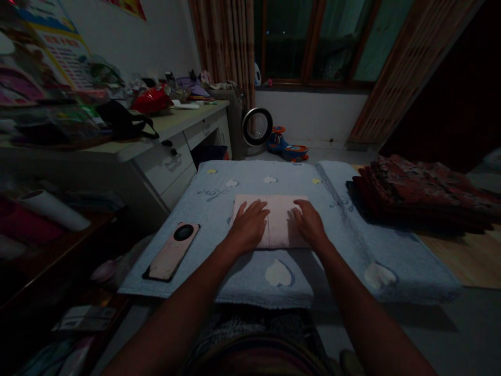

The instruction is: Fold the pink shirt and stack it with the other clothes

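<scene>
Fingers (258, 208) slightly spread, both hands touching pink folded cloth (279, 224)

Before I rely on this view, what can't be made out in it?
All in the head view:
- Underside of the folded pink cloth: hidden by its upper layers.
- Cloth beneath the left hand and right hand: covered by them.
- Right end of the dark folded stack: cut off by the right edge.
- Wall poster wording: blurred.

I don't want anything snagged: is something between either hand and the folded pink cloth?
Nothing visible: the left hand and right hand both touch the folded pink cloth. The phone lies clear, further left.
</scene>
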### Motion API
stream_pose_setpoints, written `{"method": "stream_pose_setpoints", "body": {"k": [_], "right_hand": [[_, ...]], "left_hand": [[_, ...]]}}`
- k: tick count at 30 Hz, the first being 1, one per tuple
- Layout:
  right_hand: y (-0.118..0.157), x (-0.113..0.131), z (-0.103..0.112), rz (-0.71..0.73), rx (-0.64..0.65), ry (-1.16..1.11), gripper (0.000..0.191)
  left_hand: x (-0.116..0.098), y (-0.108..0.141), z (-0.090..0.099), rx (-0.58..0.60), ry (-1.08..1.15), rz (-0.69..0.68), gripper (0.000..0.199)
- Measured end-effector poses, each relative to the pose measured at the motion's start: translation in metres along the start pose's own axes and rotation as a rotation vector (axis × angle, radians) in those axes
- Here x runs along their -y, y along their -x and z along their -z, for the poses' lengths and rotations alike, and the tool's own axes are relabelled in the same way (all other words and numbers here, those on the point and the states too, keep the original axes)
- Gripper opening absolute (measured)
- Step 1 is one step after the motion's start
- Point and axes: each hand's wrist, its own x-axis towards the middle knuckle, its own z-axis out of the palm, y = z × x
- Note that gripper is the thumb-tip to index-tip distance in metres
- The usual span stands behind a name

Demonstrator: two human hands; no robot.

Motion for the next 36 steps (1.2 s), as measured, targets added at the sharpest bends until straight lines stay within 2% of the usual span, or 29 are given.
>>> {"method": "stream_pose_setpoints", "body": {"k": [3, 6, 8, 11, 15, 17, 19, 21, 22, 26, 29, 36], "right_hand": [[-0.005, 0.023, -0.026, 0.065, 0.195, 0.111, 0.046], [0.0, 0.03, -0.042, 0.038, 0.414, 0.218, 0.051], [0.003, 0.028, -0.046, 0.011, 0.487, 0.248, 0.054], [0.006, 0.026, -0.046, 0.001, 0.502, 0.259, 0.054], [-0.002, 0.028, -0.039, 0.004, 0.515, 0.25, 0.053], [-0.011, 0.031, -0.034, 0.026, 0.524, 0.233, 0.047], [-0.02, 0.034, -0.033, 0.055, 0.51, 0.206, 0.041], [-0.027, 0.037, -0.036, 0.076, 0.466, 0.182, 0.043], [-0.028, 0.037, -0.04, 0.081, 0.448, 0.179, 0.045], [-0.025, 0.033, -0.054, 0.08, 0.456, 0.214, 0.051], [-0.02, 0.021, -0.055, 0.044, 0.472, 0.253, 0.056], [-0.016, -0.009, -0.046, -0.085, 0.485, 0.283, 0.067]], "left_hand": [[-0.002, -0.022, -0.032, 0.073, 0.014, 0.02, 0.046], [0.004, -0.021, -0.062, 0.18, 0.042, 0.149, 0.052], [0.008, -0.015, -0.073, 0.196, 0.049, 0.204, 0.054], [0.009, -0.01, -0.076, 0.207, 0.061, 0.236, 0.055], [0.005, -0.018, -0.062, 0.256, 0.094, 0.257, 0.054], [0.005, -0.028, -0.055, 0.218, 0.077, 0.266, 0.048], [0.007, -0.039, -0.052, 0.113, 0.028, 0.258, 0.044], [0.012, -0.049, -0.055, 0.031, -0.016, 0.236, 0.046], [0.015, -0.053, -0.058, 0.029, -0.022, 0.225, 0.048], [0.028, -0.058, -0.079, 0.13, 0.012, 0.264, 0.051], [0.032, -0.056, -0.09, 0.136, 0.02, 0.306, 0.053], [0.03, -0.056, -0.089, 0.17, 0.046, 0.368, 0.056]]}}
